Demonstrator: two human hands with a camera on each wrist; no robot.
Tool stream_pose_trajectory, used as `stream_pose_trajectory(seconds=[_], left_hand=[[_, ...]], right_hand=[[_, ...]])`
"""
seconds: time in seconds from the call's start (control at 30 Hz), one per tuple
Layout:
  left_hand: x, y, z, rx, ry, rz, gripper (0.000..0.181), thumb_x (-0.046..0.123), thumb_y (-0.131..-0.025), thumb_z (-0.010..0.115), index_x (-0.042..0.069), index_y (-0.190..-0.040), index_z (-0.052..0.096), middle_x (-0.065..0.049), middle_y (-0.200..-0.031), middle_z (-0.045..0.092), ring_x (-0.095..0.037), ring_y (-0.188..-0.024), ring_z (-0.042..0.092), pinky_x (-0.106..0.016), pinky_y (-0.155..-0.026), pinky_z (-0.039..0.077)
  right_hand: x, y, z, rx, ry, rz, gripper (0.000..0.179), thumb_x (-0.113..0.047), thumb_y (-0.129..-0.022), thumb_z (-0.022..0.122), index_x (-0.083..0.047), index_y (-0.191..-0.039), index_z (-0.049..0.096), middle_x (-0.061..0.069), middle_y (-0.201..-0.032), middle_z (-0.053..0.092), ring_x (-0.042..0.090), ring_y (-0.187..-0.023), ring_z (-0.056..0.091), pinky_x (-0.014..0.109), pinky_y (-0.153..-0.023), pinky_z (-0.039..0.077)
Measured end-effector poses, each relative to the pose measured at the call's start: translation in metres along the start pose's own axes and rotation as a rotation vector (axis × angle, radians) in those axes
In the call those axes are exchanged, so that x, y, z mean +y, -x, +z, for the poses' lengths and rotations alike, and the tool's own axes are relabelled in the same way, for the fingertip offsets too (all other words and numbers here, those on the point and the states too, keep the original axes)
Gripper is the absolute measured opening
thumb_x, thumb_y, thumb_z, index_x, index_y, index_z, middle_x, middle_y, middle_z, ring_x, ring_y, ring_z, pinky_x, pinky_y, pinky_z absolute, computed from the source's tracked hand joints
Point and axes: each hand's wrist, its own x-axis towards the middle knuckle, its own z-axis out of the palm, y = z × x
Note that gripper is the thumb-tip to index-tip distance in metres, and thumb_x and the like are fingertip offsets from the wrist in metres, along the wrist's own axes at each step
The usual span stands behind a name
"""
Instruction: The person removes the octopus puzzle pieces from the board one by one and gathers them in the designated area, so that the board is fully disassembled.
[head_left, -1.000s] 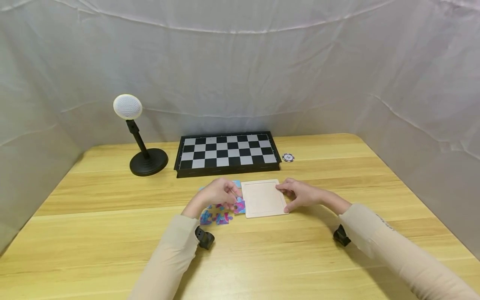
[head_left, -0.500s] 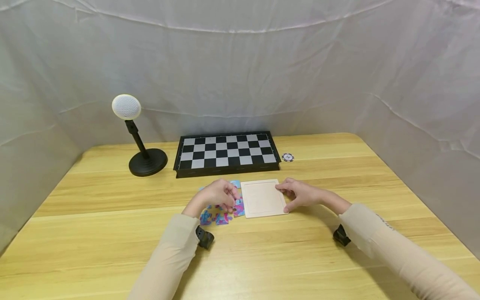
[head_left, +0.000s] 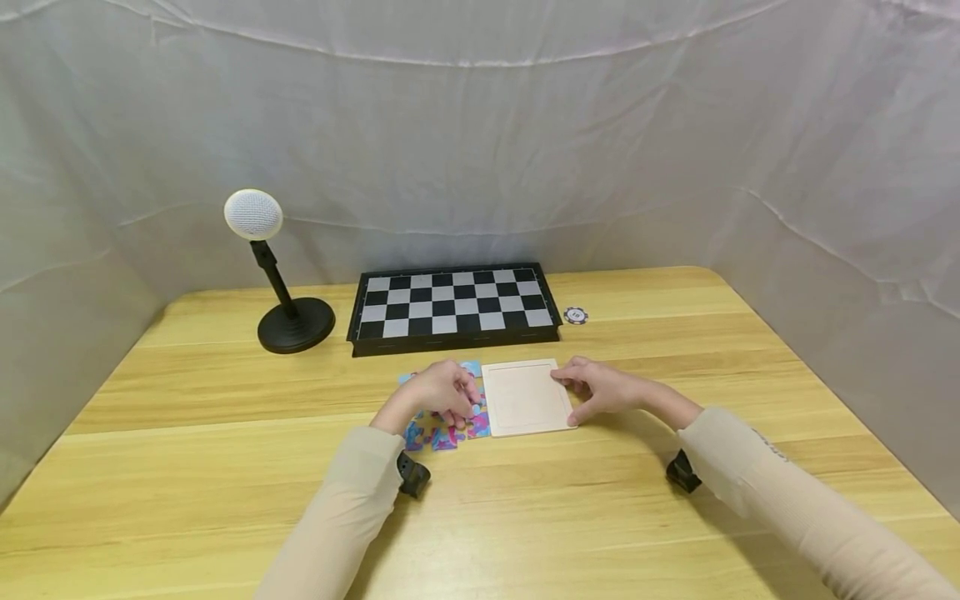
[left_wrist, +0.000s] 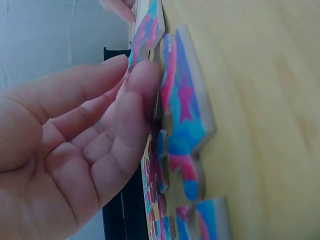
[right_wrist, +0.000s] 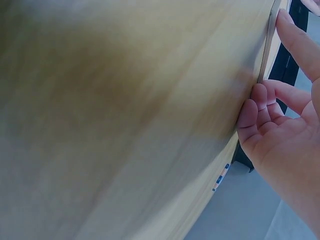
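In the head view my left hand (head_left: 442,393) is over the cluster of jigsaw pieces (head_left: 444,438), left of a pale wooden puzzle tray (head_left: 527,398). Its thumb and forefinger pinch a blue-and-pink jigsaw piece (left_wrist: 146,34), seen close up in the left wrist view. Other pieces lie flat below the hand, partly hidden by it. My right hand (head_left: 600,389) holds the tray's right side, with the thumb at the near corner and the fingers at the far part. In the right wrist view those fingertips touch the tray's edge (right_wrist: 270,42).
A black-and-white checkered board (head_left: 455,304) lies behind the tray. Right of it sits a poker chip (head_left: 576,315). A round white-headed stand with a black base (head_left: 296,324) is at the back left. Grey cloth (head_left: 480,150) encloses the wooden table (head_left: 525,517).
My left hand has shifted slightly right over the pieces, and its fingertips are a little lower, close to the tray's left edge. The right hand and the tray have stayed in place.
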Motion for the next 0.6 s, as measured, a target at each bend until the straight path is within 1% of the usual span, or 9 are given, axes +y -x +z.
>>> stream_pose_trajectory(seconds=[0.13, 0.23, 0.37, 0.47, 0.6], left_hand=[[0.0, 0.001, -0.002, 0.009, 0.007, -0.019, 0.005, -0.005, -0.076, 0.063, -0.003, -0.081, 0.061, -0.011, -0.065, 0.062, -0.018, -0.051, 0.059, -0.028, -0.052, 0.05], [0.0, 0.002, -0.005, 0.031, 0.028, -0.027, 0.006, -0.004, -0.077, 0.064, -0.003, -0.082, 0.062, -0.011, -0.068, 0.063, -0.019, -0.053, 0.059, -0.028, -0.053, 0.05], [-0.002, 0.003, -0.008, 0.057, 0.05, -0.008, 0.008, -0.001, -0.078, 0.064, -0.004, -0.085, 0.062, -0.011, -0.071, 0.063, -0.019, -0.054, 0.059, -0.028, -0.053, 0.049], [-0.007, 0.005, -0.01, 0.07, 0.054, 0.026, 0.009, 0.001, -0.08, 0.062, -0.004, -0.088, 0.062, -0.01, -0.072, 0.063, -0.019, -0.055, 0.059, -0.029, -0.054, 0.049], [-0.014, 0.012, -0.016, 0.128, 0.046, 0.06, 0.013, 0.005, -0.083, 0.061, -0.004, -0.092, 0.062, -0.011, -0.071, 0.063, -0.02, -0.056, 0.059, -0.03, -0.053, 0.049]], right_hand=[[0.0, 0.0, 0.0, -0.001, -0.002, -0.006, 0.073, -0.019, -0.071, 0.076, 0.014, -0.125, 0.04, 0.005, -0.088, 0.041, 0.017, -0.078, 0.038, 0.025, -0.065, 0.036], [0.001, -0.001, 0.0, 0.004, -0.005, -0.016, 0.073, -0.019, -0.071, 0.075, 0.014, -0.125, 0.04, 0.005, -0.088, 0.041, 0.017, -0.078, 0.038, 0.024, -0.065, 0.036], [0.002, -0.001, -0.001, 0.005, -0.003, -0.027, 0.072, -0.018, -0.071, 0.075, 0.015, -0.125, 0.04, 0.005, -0.087, 0.041, 0.017, -0.077, 0.038, 0.024, -0.064, 0.035], [0.004, -0.001, -0.001, -0.001, -0.004, -0.029, 0.071, -0.019, -0.072, 0.075, 0.015, -0.124, 0.041, 0.005, -0.086, 0.041, 0.017, -0.076, 0.038, 0.024, -0.064, 0.035], [0.004, 0.001, -0.001, 0.006, -0.042, -0.02, 0.066, -0.02, -0.075, 0.072, 0.014, -0.123, 0.042, 0.006, -0.088, 0.044, 0.018, -0.079, 0.04, 0.025, -0.067, 0.038]])
